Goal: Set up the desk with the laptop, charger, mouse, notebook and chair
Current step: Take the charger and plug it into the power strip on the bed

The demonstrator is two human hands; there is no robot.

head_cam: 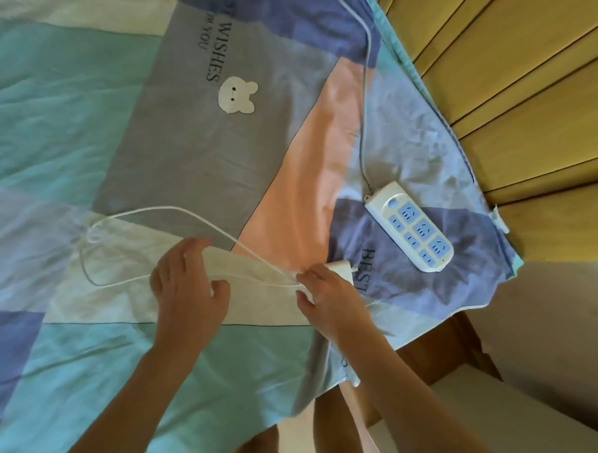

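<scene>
Head view, our items, placed by the power strip [410, 226]: charger [340, 270], just near-left of it on the bedsheet [90, 114], gripped by our right hand [325, 301]; cable [147, 216] looping farther left; left hand [188, 286] relaxed, fingers spread over cable.

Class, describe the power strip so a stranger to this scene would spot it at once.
Start at the patchwork bedsheet and go to its corner by the yellow wooden boards. There lies the power strip, past the right hand. It alone is a white bar with blue sockets and a grey cord.
</scene>
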